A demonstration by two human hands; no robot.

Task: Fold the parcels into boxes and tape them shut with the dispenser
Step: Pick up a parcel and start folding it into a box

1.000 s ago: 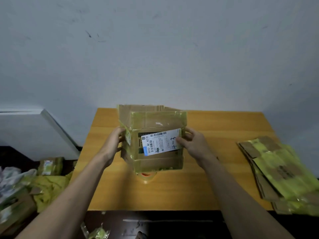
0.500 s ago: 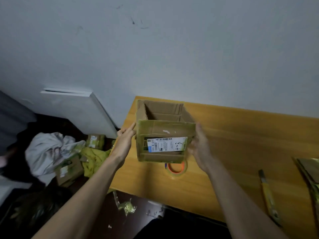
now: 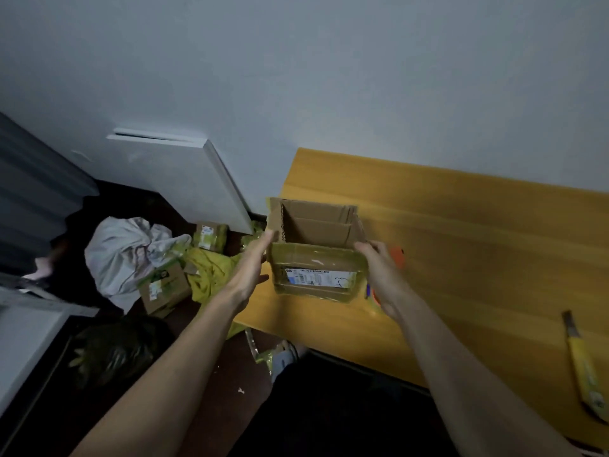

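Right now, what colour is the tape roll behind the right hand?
Orange, with a clear rim; the tape roll is mostly hidden by the right hand. Only the head view shows it.

box (image 3: 316, 255) brown, yellow-green tape | table (image 3: 461, 232) orange-yellow | wall (image 3: 296, 61) grey
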